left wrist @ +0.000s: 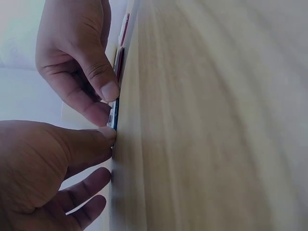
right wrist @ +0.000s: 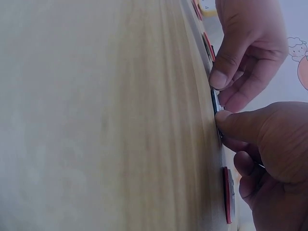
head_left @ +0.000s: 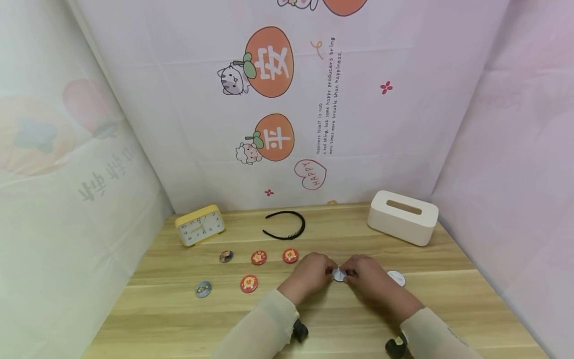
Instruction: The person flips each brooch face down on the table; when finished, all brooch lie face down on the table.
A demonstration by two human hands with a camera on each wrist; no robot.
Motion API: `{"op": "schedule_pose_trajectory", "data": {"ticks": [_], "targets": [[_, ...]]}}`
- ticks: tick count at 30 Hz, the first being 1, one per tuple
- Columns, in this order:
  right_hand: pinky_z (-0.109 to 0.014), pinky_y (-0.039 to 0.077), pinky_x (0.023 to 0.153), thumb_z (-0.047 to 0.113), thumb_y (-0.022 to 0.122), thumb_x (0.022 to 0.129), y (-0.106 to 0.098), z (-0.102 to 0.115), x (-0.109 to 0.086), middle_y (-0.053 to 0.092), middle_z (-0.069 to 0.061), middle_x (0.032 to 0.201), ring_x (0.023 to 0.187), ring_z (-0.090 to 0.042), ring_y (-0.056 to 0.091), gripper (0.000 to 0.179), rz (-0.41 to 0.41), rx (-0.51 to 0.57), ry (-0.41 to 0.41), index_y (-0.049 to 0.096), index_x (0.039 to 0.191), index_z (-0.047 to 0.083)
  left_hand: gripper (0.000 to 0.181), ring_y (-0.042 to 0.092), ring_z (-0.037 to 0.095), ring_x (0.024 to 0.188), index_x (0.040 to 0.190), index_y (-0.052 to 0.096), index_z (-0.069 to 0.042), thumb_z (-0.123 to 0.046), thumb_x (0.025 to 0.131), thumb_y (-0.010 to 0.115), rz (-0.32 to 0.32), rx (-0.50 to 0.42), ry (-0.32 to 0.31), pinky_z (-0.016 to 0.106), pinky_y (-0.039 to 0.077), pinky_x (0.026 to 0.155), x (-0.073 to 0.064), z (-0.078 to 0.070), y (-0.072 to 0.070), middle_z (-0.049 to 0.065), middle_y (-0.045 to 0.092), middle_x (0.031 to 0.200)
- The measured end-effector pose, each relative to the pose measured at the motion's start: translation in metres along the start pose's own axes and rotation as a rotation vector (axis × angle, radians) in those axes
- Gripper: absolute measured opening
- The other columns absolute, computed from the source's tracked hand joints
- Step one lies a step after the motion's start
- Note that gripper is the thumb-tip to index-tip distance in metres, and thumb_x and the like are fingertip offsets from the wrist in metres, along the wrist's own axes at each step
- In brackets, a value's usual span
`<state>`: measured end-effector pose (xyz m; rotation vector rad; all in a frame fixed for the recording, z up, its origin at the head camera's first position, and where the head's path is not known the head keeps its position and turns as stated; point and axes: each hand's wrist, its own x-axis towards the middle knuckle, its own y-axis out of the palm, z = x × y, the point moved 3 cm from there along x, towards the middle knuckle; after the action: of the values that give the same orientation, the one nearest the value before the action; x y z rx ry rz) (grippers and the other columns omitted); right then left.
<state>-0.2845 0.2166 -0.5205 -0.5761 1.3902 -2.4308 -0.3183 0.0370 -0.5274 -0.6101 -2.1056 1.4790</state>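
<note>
A round badge (head_left: 339,274) lies on the table with its pale back up, between my two hands. My left hand (head_left: 311,273) pinches its left edge with thumb and finger, and my right hand (head_left: 367,276) pinches the right edge. In the left wrist view the badge's dark rim (left wrist: 115,114) shows close to the tabletop, between the fingertips. The right wrist view shows the same thin badge (right wrist: 215,103) edge-on. Beside my right hand is another badge (head_left: 396,278), also pale side up; its red rim shows in the right wrist view.
Several picture badges lie to the left, among them a red one (head_left: 248,283) and a blue-grey one (head_left: 204,289). Behind stand a yellow alarm clock (head_left: 200,226), a black headband (head_left: 301,227) and a white tissue box (head_left: 403,218). Printed cloth (head_left: 358,149) hangs around the wooden table (head_left: 179,329).
</note>
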Motion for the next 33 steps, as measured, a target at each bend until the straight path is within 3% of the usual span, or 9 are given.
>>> {"op": "schedule_pose_trajectory", "data": {"ticks": [6, 10, 15, 19, 24, 33], "targets": [[-0.035, 0.059, 0.083, 0.005, 0.082, 0.095, 0.002, -0.001, -0.001, 0.075, -0.001, 0.107, 0.098, -0.015, 0.068, 0.018, 0.003, -0.021, 0.027, 0.083, 0.113, 0.008, 0.029, 0.072, 0.016, 0.12, 0.127, 0.081, -0.016, -0.02, 0.098, 0.082, -0.031, -0.1, -0.076, 0.033, 0.057, 0.106, -0.014, 0.017, -0.009, -0.002, 0.08, 0.123], [-0.038, 0.061, 0.086, 0.006, 0.081, 0.096, 0.004, -0.001, -0.002, 0.076, -0.002, 0.11, 0.101, -0.016, 0.069, 0.02, 0.014, -0.017, 0.043, 0.082, 0.117, 0.006, 0.039, 0.065, 0.028, 0.137, 0.136, 0.076, -0.015, -0.021, 0.098, 0.082, -0.078, -0.087, -0.153, 0.045, 0.047, 0.122, -0.026, 0.038, -0.022, 0.004, 0.074, 0.14], [-0.039, 0.062, 0.087, 0.005, 0.08, 0.097, 0.004, -0.001, -0.001, 0.076, -0.004, 0.111, 0.101, -0.018, 0.07, 0.021, 0.01, -0.013, 0.028, 0.082, 0.118, 0.004, 0.055, 0.06, 0.035, 0.142, 0.141, 0.073, -0.013, -0.022, 0.09, 0.091, -0.105, -0.068, -0.254, 0.05, 0.046, 0.123, -0.039, 0.069, -0.042, 0.008, 0.071, 0.146], [-0.038, 0.061, 0.085, 0.005, 0.08, 0.096, 0.002, -0.001, -0.001, 0.076, -0.004, 0.109, 0.099, -0.019, 0.07, 0.021, -0.008, -0.025, 0.001, 0.082, 0.117, 0.003, 0.063, 0.062, 0.038, 0.14, 0.14, 0.072, -0.008, -0.019, 0.083, 0.097, -0.066, -0.089, -0.291, 0.051, 0.048, 0.121, -0.043, 0.085, -0.051, 0.011, 0.071, 0.145], [-0.035, 0.06, 0.083, 0.007, 0.082, 0.095, 0.0, -0.001, -0.002, 0.076, -0.004, 0.109, 0.098, -0.018, 0.069, 0.022, -0.015, -0.011, -0.004, 0.082, 0.117, 0.003, 0.058, 0.064, 0.037, 0.138, 0.138, 0.073, -0.007, -0.017, 0.086, 0.095, -0.023, -0.104, -0.303, 0.051, 0.049, 0.12, -0.041, 0.092, -0.051, 0.011, 0.072, 0.145], [-0.034, 0.06, 0.083, 0.007, 0.082, 0.095, 0.002, -0.001, -0.002, 0.076, -0.004, 0.109, 0.099, -0.018, 0.07, 0.022, -0.012, 0.007, 0.02, 0.082, 0.117, 0.004, 0.034, 0.064, 0.036, 0.137, 0.127, 0.081, -0.014, -0.013, 0.094, 0.087, -0.015, -0.158, -0.338, 0.053, 0.05, 0.118, -0.04, 0.094, -0.047, 0.011, 0.074, 0.14]]}}
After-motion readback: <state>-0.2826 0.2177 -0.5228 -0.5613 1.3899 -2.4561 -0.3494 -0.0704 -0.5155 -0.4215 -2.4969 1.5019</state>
